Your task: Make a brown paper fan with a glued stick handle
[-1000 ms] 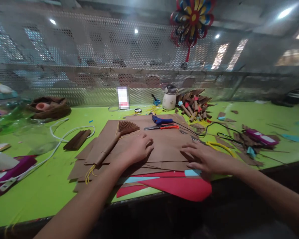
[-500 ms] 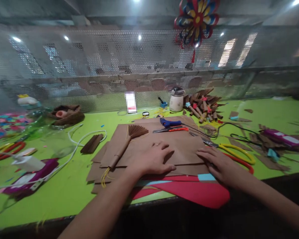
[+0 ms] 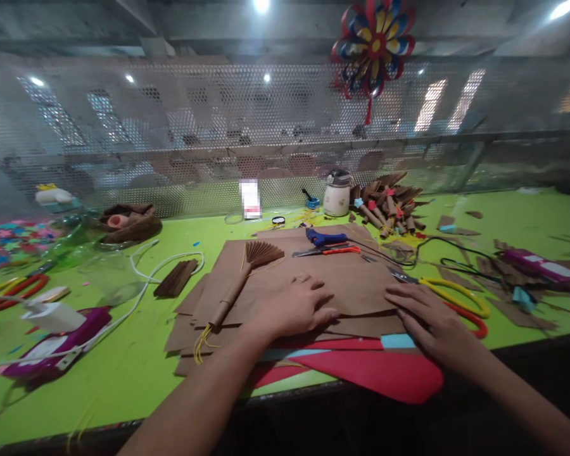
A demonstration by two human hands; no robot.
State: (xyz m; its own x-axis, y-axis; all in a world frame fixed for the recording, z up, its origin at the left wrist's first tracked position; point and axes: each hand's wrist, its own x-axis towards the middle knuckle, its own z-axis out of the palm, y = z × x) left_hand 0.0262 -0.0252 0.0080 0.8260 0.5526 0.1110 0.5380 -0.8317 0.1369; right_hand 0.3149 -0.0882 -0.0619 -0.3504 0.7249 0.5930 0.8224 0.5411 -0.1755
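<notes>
My left hand (image 3: 297,304) lies on a stack of brown kraft paper (image 3: 356,288), palm down with its fingers loosely spread. At the stack's right edge rests my right hand (image 3: 425,313), fingers stretched out, close to scissors with yellow and orange handles (image 3: 456,294). Left of my left hand lies a small broom-like piece of rolled and pleated brown paper (image 3: 235,288) with yellow threads at its lower end. Farther back on the paper are a blue glue gun (image 3: 327,237) and a craft knife with an orange handle (image 3: 339,251). Red paper (image 3: 380,373) sticks out from under the stack.
Brown paper rolls (image 3: 392,206) are heaped by a white jar (image 3: 337,193) at the back. Purple power strips lie left (image 3: 57,348) and right (image 3: 544,265), with cords across the green table (image 3: 137,373). A folded paper piece (image 3: 175,277) sits at left.
My right hand has shifted slightly right along the paper's edge, and the scissors beside it sit slightly farther right. My left hand stays nearly where it was.
</notes>
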